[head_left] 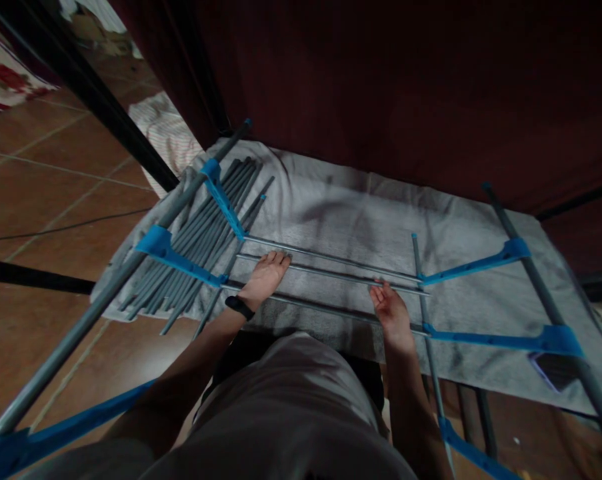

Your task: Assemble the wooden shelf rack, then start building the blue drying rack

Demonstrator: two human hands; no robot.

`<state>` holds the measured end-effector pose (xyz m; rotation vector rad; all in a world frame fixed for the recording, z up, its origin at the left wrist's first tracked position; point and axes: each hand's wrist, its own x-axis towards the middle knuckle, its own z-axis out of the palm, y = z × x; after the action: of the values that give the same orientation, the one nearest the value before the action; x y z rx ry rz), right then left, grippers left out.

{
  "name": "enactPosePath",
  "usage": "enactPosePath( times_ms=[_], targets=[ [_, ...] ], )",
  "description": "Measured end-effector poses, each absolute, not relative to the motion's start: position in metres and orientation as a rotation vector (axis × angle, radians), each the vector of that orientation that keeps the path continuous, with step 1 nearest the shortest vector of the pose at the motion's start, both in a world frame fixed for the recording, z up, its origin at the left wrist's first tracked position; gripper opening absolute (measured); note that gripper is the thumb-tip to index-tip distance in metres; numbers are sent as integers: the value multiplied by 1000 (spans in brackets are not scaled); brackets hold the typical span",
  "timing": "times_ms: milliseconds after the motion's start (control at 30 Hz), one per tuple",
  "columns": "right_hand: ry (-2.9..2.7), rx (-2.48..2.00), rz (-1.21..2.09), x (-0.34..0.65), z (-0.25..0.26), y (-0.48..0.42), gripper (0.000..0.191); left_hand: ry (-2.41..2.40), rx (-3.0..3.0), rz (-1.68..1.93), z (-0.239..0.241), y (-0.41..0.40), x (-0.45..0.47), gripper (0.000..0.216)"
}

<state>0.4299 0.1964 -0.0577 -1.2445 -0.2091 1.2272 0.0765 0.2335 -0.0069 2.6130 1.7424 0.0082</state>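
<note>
A thin grey metal tube [331, 272] runs crosswise between two other crosswise tubes of a rack frame. Near its left part, my left hand [267, 275], with a black band on the wrist, has its fingers closed on it. Toward its right end my right hand [389, 307] pinches the same tube, palm turned inward. Behind it is the rear cross tube [301, 250]; the front cross tube [321, 308] passes below my hands. Blue plastic brackets [223, 200] on the left and a blue bracket [481, 265] on the right join these to thicker side poles [95, 303].
Several loose grey tubes [201, 233] lie in a pile at the left on a grey cloth-covered surface [361, 220]. A phone [555, 370] rests near the right edge. A dark red curtain [381, 87] hangs behind. Black bars [91, 100] stand at the left above the tiled floor [45, 167].
</note>
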Motion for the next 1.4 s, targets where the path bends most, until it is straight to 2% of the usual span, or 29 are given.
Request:
enactPosePath(
  times_ms=[333,633,867,1400],
  targets=[
    [-145,-1302,1221,431,-58,198,20,1721,2648,-9,-8,233,76,39],
    [-153,-1263,1260,430,-56,198,9,1693,2646,49,-11,235,75,37],
    [-200,-1260,1247,431,-59,199,16,1669,2656,242,-18,235,72,36],
    [-105,-1274,1239,428,-55,199,19,1686,2627,177,-20,239,70,39]
  ],
)
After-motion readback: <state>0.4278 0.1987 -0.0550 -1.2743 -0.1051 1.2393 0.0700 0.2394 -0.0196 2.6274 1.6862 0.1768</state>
